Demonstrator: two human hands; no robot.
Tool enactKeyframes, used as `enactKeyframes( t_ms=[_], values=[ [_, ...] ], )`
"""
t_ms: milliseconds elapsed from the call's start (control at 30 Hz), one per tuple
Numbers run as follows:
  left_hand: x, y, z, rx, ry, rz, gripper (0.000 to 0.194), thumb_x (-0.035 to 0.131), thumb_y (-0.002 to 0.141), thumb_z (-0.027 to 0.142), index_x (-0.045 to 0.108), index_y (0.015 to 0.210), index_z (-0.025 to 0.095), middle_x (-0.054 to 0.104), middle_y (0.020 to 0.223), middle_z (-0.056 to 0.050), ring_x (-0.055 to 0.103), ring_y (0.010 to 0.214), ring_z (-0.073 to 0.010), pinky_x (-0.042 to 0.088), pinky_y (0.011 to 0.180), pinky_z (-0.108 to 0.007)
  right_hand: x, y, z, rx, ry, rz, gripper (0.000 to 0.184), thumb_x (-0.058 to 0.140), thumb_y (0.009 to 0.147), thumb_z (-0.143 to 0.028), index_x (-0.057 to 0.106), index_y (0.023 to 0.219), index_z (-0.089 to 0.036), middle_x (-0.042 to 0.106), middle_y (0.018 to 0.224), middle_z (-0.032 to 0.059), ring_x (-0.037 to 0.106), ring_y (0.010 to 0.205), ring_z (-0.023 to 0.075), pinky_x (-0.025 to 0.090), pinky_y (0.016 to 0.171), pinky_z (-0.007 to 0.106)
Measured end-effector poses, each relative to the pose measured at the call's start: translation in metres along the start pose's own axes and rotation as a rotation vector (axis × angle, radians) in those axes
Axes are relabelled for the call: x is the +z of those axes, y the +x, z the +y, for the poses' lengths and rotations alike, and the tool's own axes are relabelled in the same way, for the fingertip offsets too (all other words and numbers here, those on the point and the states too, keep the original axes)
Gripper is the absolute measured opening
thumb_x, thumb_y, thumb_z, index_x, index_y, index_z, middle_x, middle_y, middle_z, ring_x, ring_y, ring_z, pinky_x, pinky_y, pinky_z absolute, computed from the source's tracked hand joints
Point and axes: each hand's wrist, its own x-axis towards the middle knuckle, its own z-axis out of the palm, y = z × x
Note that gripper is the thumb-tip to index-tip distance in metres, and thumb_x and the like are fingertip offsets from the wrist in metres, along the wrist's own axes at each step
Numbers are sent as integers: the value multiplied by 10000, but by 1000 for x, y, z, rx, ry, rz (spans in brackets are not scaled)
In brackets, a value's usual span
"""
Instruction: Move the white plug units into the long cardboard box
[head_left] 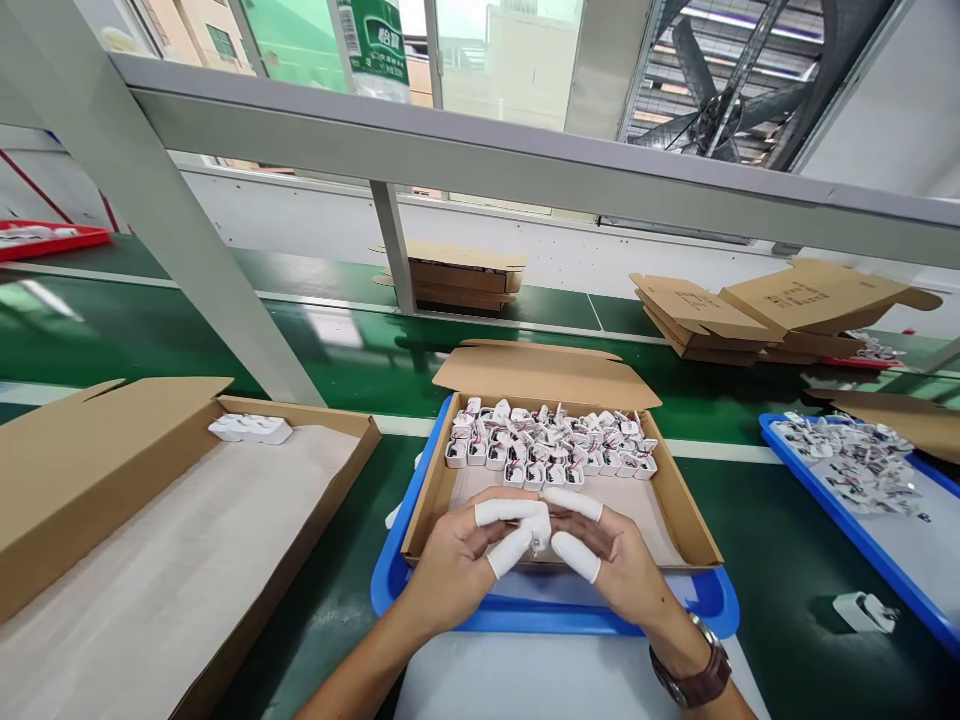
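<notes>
My left hand (459, 545) pinches a small white plastic housing (541, 530) between thumb and forefinger, both in white finger cots. My right hand (616, 548) is at the housing's right side. Its capped thumb and forefinger are apart, fingertips beside the housing; whether they touch it I cannot tell. Just beyond both hands, an open cardboard box (690, 515) holds rows of similar white housings (555, 440) with thin wires, on a pale liner. The box stands in a blue tray (600, 622).
To the left lies another open box (300, 545) with a few white pieces (250, 428) at its far end. A blue tray (847, 505) of small parts and a loose white housing (864, 612) are at right. A grey frame bar (525, 150) crosses above.
</notes>
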Motion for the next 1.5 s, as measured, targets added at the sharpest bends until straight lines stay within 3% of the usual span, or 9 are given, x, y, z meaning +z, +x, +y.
enactKeyframes(
  t_ms=[267,400,567,933,1100,1200,1333,1433,1500],
  values=[
    [0,-4,1,-73,25,-88,512,790,796,184,667,1287,263,523,1451,-107,697,1091,-257,593,975,-398,3,5,3,-1,-23,96,433,776,849,-451,710,1229,-255,768,1181,97,741,1074,254,590,998,447],
    [2,-3,-10,-39,59,56,475,834,749,212,697,1203,217,607,1328,-118,700,1067,-265,592,961,-393,6,5,5,-2,-46,113,401,755,866,-461,712,1212,-262,777,1161,85,746,1042,243,597,970,439],
    [0,3,3,-188,-213,153,486,801,813,349,673,1233,140,779,1059,-141,742,990,-310,605,872,-417,5,6,5,-33,-45,133,327,696,911,-480,739,1144,-255,790,1144,78,735,1100,256,550,1036,463],
    [2,12,12,-144,-306,272,482,865,748,334,731,1153,111,781,1056,-151,715,996,-270,573,745,-294,8,8,4,44,-49,153,580,746,782,-644,730,1167,-211,784,1156,128,725,1117,316,519,1048,539],
    [-5,-9,37,-38,-110,389,539,875,721,337,713,1192,130,781,1062,-134,731,938,-255,603,796,-333,5,7,4,97,-78,175,638,757,727,-695,746,1126,-197,783,1150,151,718,1114,355,505,1051,576],
    [-30,-30,70,54,144,486,604,888,690,378,697,1216,149,779,1065,-122,739,963,-267,609,883,-374,3,7,9,118,-73,148,638,780,713,-676,744,1135,-199,773,1180,152,700,1155,357,480,1089,566],
    [-100,-46,120,159,545,714,719,881,659,405,635,1285,150,760,1127,-112,710,1095,-281,570,1013,-410,2,6,15,140,-39,162,656,798,678,-674,748,1124,-195,778,1166,155,708,1145,350,502,1080,538],
    [-165,-44,143,-30,1038,851,646,706,826,456,548,1376,156,733,1215,-102,716,1091,-236,575,982,-342,2,6,15,163,-38,164,662,808,657,-661,752,1126,-198,784,1153,149,710,1141,356,510,1074,540],
    [-201,-41,145,-135,1164,904,588,736,816,403,592,1314,126,754,1144,-109,726,1043,-262,580,944,-356,3,7,15,174,-46,159,629,823,643,-631,762,1097,-199,785,1153,147,709,1145,361,511,1074,540]
  ],
)
